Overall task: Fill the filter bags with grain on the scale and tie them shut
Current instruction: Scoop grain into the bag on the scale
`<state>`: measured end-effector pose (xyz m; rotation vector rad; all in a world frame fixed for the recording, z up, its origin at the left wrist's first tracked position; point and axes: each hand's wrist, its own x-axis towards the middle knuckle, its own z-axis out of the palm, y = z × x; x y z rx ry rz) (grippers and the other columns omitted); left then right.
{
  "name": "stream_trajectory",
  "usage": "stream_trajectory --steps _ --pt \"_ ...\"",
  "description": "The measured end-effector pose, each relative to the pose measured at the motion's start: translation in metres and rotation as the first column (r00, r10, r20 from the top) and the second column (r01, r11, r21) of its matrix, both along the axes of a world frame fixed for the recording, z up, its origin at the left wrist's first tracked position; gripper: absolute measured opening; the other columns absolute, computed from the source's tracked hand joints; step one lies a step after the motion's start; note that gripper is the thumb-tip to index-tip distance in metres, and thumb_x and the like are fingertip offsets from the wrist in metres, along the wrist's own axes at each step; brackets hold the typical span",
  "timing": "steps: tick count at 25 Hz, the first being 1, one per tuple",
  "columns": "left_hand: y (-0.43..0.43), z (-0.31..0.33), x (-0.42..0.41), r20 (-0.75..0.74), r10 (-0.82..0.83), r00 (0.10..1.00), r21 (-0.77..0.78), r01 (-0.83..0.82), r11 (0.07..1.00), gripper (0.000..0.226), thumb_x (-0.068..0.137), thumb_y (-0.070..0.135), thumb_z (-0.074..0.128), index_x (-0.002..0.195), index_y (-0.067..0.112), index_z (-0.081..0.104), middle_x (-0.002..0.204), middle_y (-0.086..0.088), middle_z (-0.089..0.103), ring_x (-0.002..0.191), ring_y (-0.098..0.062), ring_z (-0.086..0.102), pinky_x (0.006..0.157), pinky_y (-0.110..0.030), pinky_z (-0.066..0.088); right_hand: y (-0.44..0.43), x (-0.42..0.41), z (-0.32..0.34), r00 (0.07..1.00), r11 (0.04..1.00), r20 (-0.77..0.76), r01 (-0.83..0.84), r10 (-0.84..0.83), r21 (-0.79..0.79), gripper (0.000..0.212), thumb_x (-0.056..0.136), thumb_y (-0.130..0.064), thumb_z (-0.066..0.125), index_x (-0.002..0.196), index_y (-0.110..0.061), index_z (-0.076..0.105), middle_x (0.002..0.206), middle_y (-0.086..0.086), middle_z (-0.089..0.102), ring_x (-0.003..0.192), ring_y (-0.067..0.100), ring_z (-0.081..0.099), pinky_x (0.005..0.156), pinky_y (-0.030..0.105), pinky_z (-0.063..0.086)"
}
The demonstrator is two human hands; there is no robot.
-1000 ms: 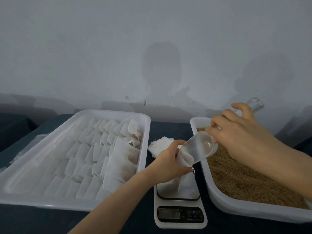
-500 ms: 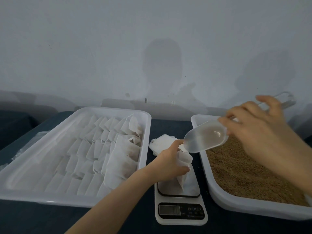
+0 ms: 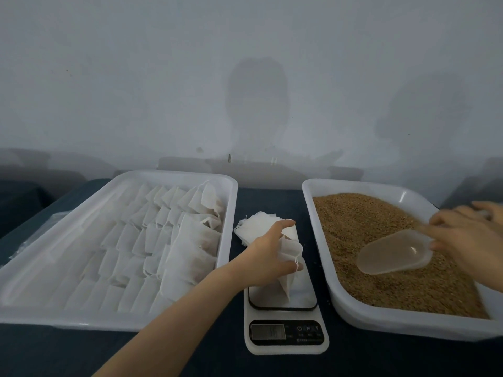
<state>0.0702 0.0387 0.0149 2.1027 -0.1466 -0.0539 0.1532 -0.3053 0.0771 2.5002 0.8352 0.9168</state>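
My left hand (image 3: 268, 255) grips the mouth of a white filter bag (image 3: 286, 270) that stands on the white kitchen scale (image 3: 285, 336). A drawstring hangs from the bag's rim. My right hand (image 3: 468, 238) holds a clear plastic scoop (image 3: 394, 253) by its handle, with the bowl down on the brown grain (image 3: 375, 240) in the right-hand white tray (image 3: 353, 315). The scoop looks empty. A small heap of flat empty bags (image 3: 254, 229) lies behind the scale.
A large white tray (image 3: 228, 191) on the left holds several rows of filled, tied filter bags. Everything stands on a dark blue cloth (image 3: 269, 197) against a grey wall. A clear plastic sheet lies at the table's left edge.
My right hand has swung the scoop away from the bag's mouth, rightward and down onto the grain. My left hand keeps its hold on the bag.
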Motion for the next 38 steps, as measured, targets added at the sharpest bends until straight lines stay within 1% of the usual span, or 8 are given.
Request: stream_trajectory --steps 8,14,17,23,28,31,34,38 --pt "-0.002 0.002 0.001 -0.033 0.016 0.999 -0.040 -0.018 0.999 0.085 0.079 0.028 0.078 0.141 0.040 0.020 0.110 0.019 0.041 0.094 -0.002 0.052 0.064 -0.004 0.044 0.008 -0.021 -0.019 0.995 0.999 -0.082 -0.049 0.050 0.004 0.059 0.024 -0.002 0.092 0.076 -0.026 0.075 0.072 -0.007 0.065 0.070 0.023 0.065 0.085 0.044 0.027" --pt "-0.002 -0.001 0.003 -0.020 0.031 0.999 -0.008 -0.031 0.999 0.071 0.078 0.031 0.078 0.124 0.040 0.025 0.126 0.003 0.042 0.110 -0.015 0.050 0.093 -0.025 0.046 0.020 -0.032 -0.031 0.985 0.996 -0.168 -0.035 0.049 0.086 0.050 0.032 -0.009 0.094 0.076 -0.024 0.076 0.070 -0.009 0.063 0.067 0.021 0.066 0.079 0.038 0.026" --pt "-0.002 -0.002 0.004 -0.022 0.057 0.998 0.007 -0.057 0.998 0.071 0.075 0.034 0.080 0.122 0.040 0.028 0.128 0.003 0.047 0.114 -0.016 0.049 0.095 -0.026 0.045 0.022 -0.036 -0.041 0.964 0.987 -0.260 -0.022 0.063 0.157 0.041 0.046 -0.016 0.091 0.083 -0.028 0.076 0.074 -0.014 0.063 0.071 0.017 0.064 0.079 0.036 0.027" --pt "-0.002 -0.002 0.004 -0.064 0.078 0.995 0.119 -0.070 0.990 0.066 0.070 0.044 0.082 0.118 0.033 0.039 0.106 0.011 0.050 0.093 -0.009 0.052 0.071 -0.017 0.043 0.017 -0.032 -0.047 0.818 0.953 -0.573 0.209 -0.048 0.219 0.030 0.089 -0.039 0.052 0.117 -0.050 0.053 0.095 -0.035 0.043 0.098 -0.004 0.036 0.098 0.030 0.013" --pt "-0.002 0.001 0.003 -0.125 0.060 0.990 0.130 -0.044 0.991 0.059 0.075 0.046 0.076 0.118 0.029 0.039 0.107 0.007 0.053 0.093 -0.010 0.055 0.070 -0.020 0.044 0.005 -0.031 -0.045 0.786 0.897 -0.618 0.293 -0.030 0.330 0.027 0.085 -0.029 0.063 0.109 -0.042 0.065 0.091 -0.030 0.053 0.088 0.001 0.048 0.090 0.038 0.035" --pt "-0.003 0.005 -0.001 -0.137 0.028 0.990 0.126 -0.011 0.992 0.050 0.080 0.042 0.071 0.119 0.027 0.043 0.108 0.005 0.055 0.096 -0.012 0.056 0.078 -0.026 0.050 -0.001 -0.036 -0.043 0.712 0.848 -0.700 0.341 0.049 0.406 0.038 0.083 -0.026 0.066 0.092 -0.062 0.057 0.090 -0.024 0.058 0.086 0.005 0.055 0.081 0.039 0.042" --pt "-0.004 0.007 -0.003 -0.109 0.005 0.994 0.130 0.009 0.991 0.045 0.084 0.038 0.068 0.121 0.021 0.048 0.115 0.001 0.056 0.103 -0.017 0.057 0.091 -0.036 0.051 -0.012 -0.034 -0.050 0.701 0.829 -0.708 0.343 0.087 0.441 0.019 0.078 -0.059 0.053 0.084 -0.077 0.049 0.089 -0.025 0.059 0.085 0.006 0.057 0.081 0.042 0.044" --pt "-0.004 0.007 -0.005 -0.093 -0.005 0.996 0.139 0.018 0.990 0.047 0.084 0.038 0.068 0.123 0.021 0.049 0.116 0.001 0.057 0.104 -0.018 0.057 0.093 -0.038 0.051 -0.015 -0.032 -0.049 0.735 0.813 -0.675 0.352 0.067 0.464 0.046 0.082 -0.031 0.064 0.084 -0.075 0.049 0.090 -0.027 0.059 0.087 0.002 0.056 0.084 0.046 0.045"
